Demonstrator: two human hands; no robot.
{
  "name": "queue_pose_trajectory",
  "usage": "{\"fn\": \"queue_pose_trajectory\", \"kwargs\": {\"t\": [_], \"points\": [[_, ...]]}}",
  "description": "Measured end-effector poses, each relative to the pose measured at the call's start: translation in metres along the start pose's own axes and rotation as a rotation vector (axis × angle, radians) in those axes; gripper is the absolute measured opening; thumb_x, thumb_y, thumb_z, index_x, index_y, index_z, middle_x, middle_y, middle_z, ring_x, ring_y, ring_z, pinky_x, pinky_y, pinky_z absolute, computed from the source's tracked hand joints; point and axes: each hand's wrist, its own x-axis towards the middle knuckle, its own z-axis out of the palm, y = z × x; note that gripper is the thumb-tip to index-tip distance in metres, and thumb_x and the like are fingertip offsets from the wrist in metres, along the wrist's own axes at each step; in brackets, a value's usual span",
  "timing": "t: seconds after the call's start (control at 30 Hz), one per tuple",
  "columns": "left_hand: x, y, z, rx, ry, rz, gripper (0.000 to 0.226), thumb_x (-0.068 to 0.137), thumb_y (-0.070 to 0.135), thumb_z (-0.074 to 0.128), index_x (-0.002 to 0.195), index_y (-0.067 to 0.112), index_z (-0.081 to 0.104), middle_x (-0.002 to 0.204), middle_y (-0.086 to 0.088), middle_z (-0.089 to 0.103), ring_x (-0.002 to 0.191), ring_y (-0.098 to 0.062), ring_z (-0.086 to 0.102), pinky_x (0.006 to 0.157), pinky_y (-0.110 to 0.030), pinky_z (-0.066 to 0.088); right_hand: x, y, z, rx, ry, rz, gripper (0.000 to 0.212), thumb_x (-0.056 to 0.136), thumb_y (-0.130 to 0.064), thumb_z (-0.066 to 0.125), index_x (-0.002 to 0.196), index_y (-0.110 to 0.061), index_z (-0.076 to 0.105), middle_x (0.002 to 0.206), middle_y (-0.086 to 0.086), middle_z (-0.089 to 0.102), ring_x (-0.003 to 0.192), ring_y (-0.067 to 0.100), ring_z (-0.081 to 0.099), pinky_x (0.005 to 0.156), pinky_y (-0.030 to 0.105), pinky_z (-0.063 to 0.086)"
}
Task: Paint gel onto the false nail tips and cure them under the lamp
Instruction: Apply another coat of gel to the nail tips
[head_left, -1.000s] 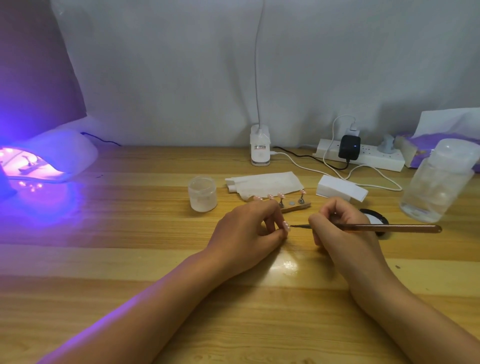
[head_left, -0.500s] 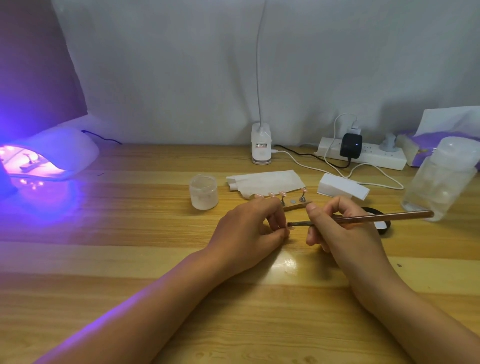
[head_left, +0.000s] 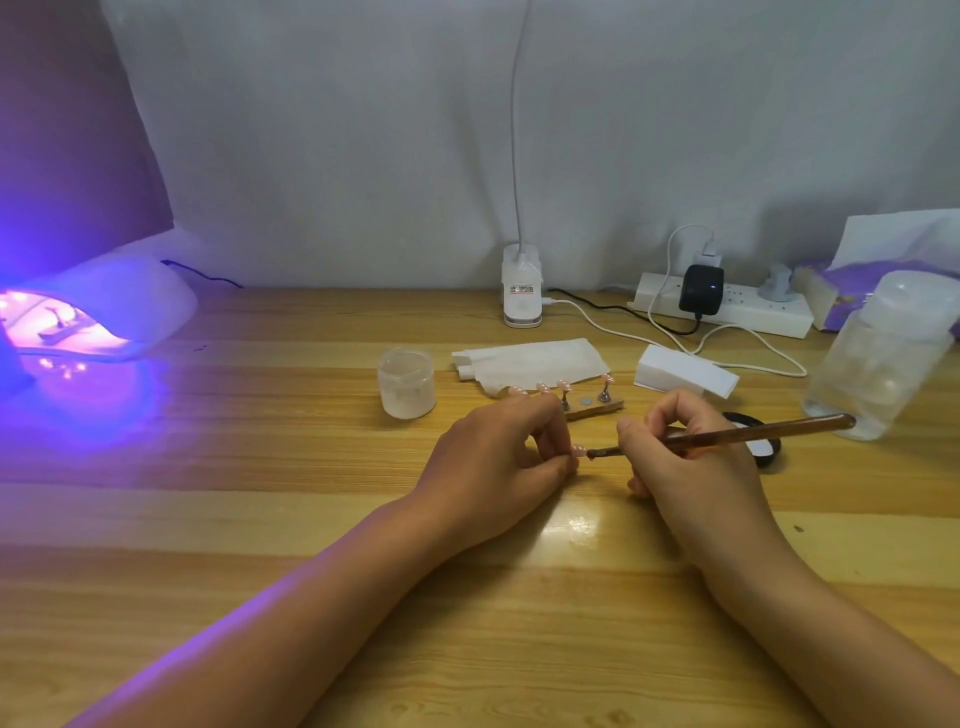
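My left hand (head_left: 506, 457) pinches a small pink false nail tip (head_left: 578, 450) on its stand, held just above the wooden table (head_left: 260, 519). A thin brown gel brush (head_left: 727, 436) is gripped like a pen by my right hand (head_left: 685, 462); its tip touches the nail tip. Behind my hands a wooden holder strip (head_left: 592, 411) carries several more pink tips on little metal stands. The curing lamp (head_left: 98, 317) glows purple at the far left, with a stand inside it.
A small frosted jar (head_left: 407, 383) and folded white wipes (head_left: 530, 364) lie behind my left hand. A white block (head_left: 685, 371), a black jar lid (head_left: 763, 449), a clear bottle (head_left: 883, 353), a power strip (head_left: 727, 304) with cables, and a clip lamp base (head_left: 521, 293) stand at the back and right.
The brush handle tilted up at its far end and the brush tip moved in onto the nail tip. My right hand shifted slightly left; my left hand stayed nearly still.
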Motion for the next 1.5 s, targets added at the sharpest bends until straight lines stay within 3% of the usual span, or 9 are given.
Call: {"fn": "queue_pose_trajectory", "kwargs": {"t": [0.2, 0.3, 0.4, 0.53, 0.73, 0.9, 1.13, 1.37, 1.5], "points": [[-0.0002, -0.0013, 0.0013, -0.009, 0.009, -0.005, 0.011, 0.086, 0.03, 0.073, 0.085, 0.029, 0.062, 0.082, 0.016, 0.06, 0.07, 0.004, 0.049, 0.061, -0.028, 0.041, -0.0003, -0.0016, -0.0027, 0.143, -0.001, 0.038, 0.022, 0.091, -0.026, 0.062, 0.076, -0.013, 0.053, 0.05, -0.004, 0.056, 0.046, 0.003, 0.05, 0.053, 0.023, 0.043], [0.0, -0.0017, 0.0015, -0.011, 0.011, -0.007, 0.01, 0.086, 0.029, 0.073, 0.086, 0.028, 0.063, 0.083, 0.016, 0.06, 0.069, 0.006, 0.049, 0.061, -0.027, 0.038, -0.0011, -0.0032, -0.0004, 0.129, -0.052, 0.005, 0.025, 0.091, -0.029, 0.063, 0.077, -0.011, 0.053, 0.052, 0.0, 0.061, 0.047, 0.0, 0.053, 0.053, 0.009, 0.041], [0.0003, -0.002, 0.0012, -0.014, 0.007, -0.011, 0.01, 0.086, 0.028, 0.072, 0.087, 0.027, 0.063, 0.084, 0.015, 0.06, 0.069, 0.006, 0.049, 0.062, -0.026, 0.038, -0.0015, -0.0033, 0.0016, 0.072, -0.063, -0.009, 0.025, 0.091, -0.025, 0.065, 0.079, -0.007, 0.053, 0.053, 0.002, 0.063, 0.045, -0.001, 0.055, 0.049, 0.006, 0.038], [-0.0002, -0.0018, 0.0012, -0.015, 0.008, -0.005, 0.008, 0.086, 0.028, 0.072, 0.087, 0.027, 0.064, 0.084, 0.014, 0.062, 0.069, 0.006, 0.049, 0.062, -0.025, 0.037, -0.0011, -0.0021, 0.0011, 0.023, -0.036, 0.009, 0.02, 0.09, -0.019, 0.065, 0.081, -0.005, 0.053, 0.051, 0.0, 0.061, 0.045, 0.002, 0.056, 0.048, 0.013, 0.043], [0.0004, -0.0012, 0.0012, -0.022, 0.01, -0.002, 0.008, 0.087, 0.028, 0.072, 0.086, 0.027, 0.064, 0.084, 0.015, 0.062, 0.069, 0.007, 0.049, 0.061, -0.025, 0.037, -0.0005, -0.0028, -0.0014, 0.031, 0.006, 0.045, 0.018, 0.089, -0.016, 0.063, 0.077, -0.01, 0.053, 0.049, -0.002, 0.057, 0.047, 0.006, 0.056, 0.065, 0.039, 0.054], [0.0005, -0.0008, 0.001, -0.022, 0.0, -0.013, 0.006, 0.087, 0.029, 0.071, 0.091, 0.028, 0.067, 0.088, 0.013, 0.062, 0.068, 0.008, 0.049, 0.062, -0.024, 0.037, -0.0027, -0.0062, -0.0023, 0.119, -0.015, 0.02, 0.021, 0.091, -0.03, 0.062, 0.084, -0.012, 0.054, 0.058, -0.001, 0.065, 0.05, 0.003, 0.057, 0.051, 0.02, 0.048], [0.0008, 0.0001, 0.0002, -0.025, -0.009, -0.038, 0.009, 0.087, 0.03, 0.071, 0.086, 0.035, 0.064, 0.09, 0.012, 0.062, 0.063, 0.006, 0.049, 0.062, -0.023, 0.037, -0.0039, -0.0067, -0.0005, 0.109, -0.08, 0.018, 0.016, 0.091, -0.023, 0.064, 0.084, -0.013, 0.053, 0.062, 0.003, 0.067, 0.053, 0.003, 0.058, 0.059, 0.029, 0.045], [0.0011, -0.0008, 0.0001, -0.02, -0.01, -0.041, 0.009, 0.086, 0.029, 0.071, 0.087, 0.035, 0.065, 0.091, 0.012, 0.062, 0.061, 0.004, 0.049, 0.062, -0.025, 0.041, -0.0033, -0.0047, 0.0, 0.08, -0.146, -0.011, 0.016, 0.09, -0.02, 0.065, 0.084, -0.01, 0.055, 0.064, 0.002, 0.069, 0.056, 0.003, 0.062, 0.053, 0.014, 0.046], [0.0014, -0.0008, 0.0004, -0.01, -0.016, -0.042, 0.01, 0.086, 0.029, 0.071, 0.088, 0.036, 0.064, 0.089, 0.014, 0.059, 0.063, 0.006, 0.049, 0.063, -0.024, 0.039, -0.003, -0.0056, -0.0009, 0.039, -0.184, -0.018, 0.015, 0.086, -0.014, 0.066, 0.08, -0.009, 0.053, 0.057, 0.002, 0.064, 0.051, 0.003, 0.059, 0.049, 0.014, 0.043]]}}
